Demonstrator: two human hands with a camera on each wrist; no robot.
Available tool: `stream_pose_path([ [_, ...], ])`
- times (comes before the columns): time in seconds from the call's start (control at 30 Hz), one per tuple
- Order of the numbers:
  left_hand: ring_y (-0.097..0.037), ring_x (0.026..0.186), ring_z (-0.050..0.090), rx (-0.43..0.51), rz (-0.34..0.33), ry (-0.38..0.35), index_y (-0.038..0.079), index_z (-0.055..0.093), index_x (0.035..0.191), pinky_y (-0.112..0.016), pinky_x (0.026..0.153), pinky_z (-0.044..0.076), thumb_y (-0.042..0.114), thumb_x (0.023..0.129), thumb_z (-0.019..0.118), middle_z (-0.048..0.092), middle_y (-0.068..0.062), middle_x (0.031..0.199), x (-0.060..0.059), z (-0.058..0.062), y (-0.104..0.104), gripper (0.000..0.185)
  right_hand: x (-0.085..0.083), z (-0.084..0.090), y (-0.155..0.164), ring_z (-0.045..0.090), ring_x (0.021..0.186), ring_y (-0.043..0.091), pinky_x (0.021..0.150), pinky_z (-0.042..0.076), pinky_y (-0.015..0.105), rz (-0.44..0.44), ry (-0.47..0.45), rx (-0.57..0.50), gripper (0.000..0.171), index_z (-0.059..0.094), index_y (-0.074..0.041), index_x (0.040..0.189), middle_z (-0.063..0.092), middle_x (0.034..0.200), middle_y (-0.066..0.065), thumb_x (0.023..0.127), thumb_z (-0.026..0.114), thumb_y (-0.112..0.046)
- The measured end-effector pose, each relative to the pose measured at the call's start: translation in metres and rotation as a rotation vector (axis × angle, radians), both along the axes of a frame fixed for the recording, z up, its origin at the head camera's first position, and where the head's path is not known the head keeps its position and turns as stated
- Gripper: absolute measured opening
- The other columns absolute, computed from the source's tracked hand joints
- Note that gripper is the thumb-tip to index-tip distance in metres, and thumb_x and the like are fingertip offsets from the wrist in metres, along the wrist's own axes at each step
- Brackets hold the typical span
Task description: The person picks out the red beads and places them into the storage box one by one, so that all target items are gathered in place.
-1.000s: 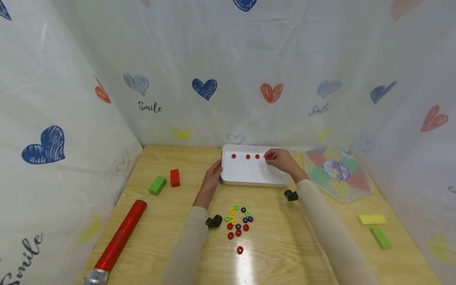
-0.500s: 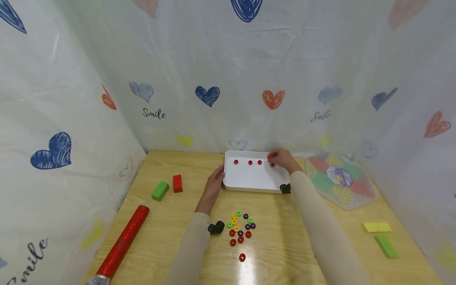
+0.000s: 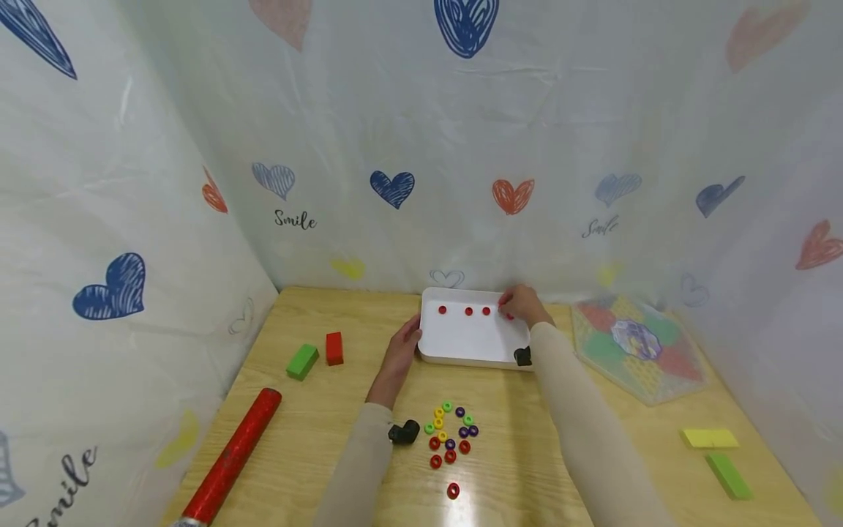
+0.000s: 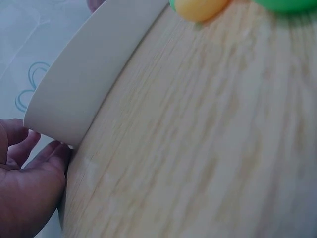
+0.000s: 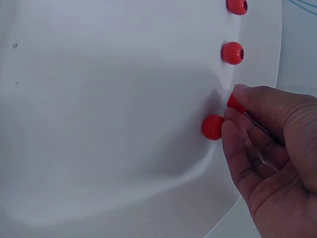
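Observation:
My left hand (image 3: pixel 399 353) holds the left edge of a shallow white tray (image 3: pixel 470 344), its thumb and fingers round the corner in the left wrist view. Over the tray's far right part, my right hand (image 5: pixel 285 144) pinches a red bead (image 5: pixel 236 103) between thumb and index finger. Close beside those fingertips lies another red bead (image 5: pixel 213 127) on the tray floor. The red bead (image 3: pixel 486 311), the red bead (image 3: pixel 469 311) and the red bead (image 3: pixel 442 309) sit in a row along the far side.
Loose ring beads (image 3: pixel 451 444) in red, yellow, green and purple lie before the tray. Leftward are a green block (image 3: pixel 302 362), a red block (image 3: pixel 334 348) and a red tube (image 3: pixel 233 457). A hexagonal board (image 3: pixel 637 348), a yellow block (image 3: pixel 710 438) and a green block (image 3: pixel 728 476) lie right.
The right hand has shifted slightly over the tray's far right part, and a red bead now shows below its fingers. The left hand stays on the tray. The head view has tilted up.

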State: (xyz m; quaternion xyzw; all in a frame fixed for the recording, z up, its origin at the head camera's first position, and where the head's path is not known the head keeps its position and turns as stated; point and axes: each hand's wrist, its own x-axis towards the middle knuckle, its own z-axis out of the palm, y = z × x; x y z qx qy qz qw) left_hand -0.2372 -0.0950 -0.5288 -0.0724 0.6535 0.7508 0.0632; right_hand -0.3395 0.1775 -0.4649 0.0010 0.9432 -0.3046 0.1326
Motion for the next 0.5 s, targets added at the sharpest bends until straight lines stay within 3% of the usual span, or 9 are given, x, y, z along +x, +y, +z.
stream_pose_path([
  [0.5,-0.018,0.143,0.03,0.005,-0.008,0.005,0.014,0.04,0.148,-0.037,0.118,0.026,0.014,0.103,0.043,0.036,-0.005,0.154,0.0008,0.0023,0.0007,0.044,0.0036,-0.0016,-0.001,0.055,0.08,0.023,0.067,0.047,0.027,0.023,0.011,0.036,0.017,0.068,0.0,0.101,0.063,0.09,0.011,0.085,0.068,-0.003],
])
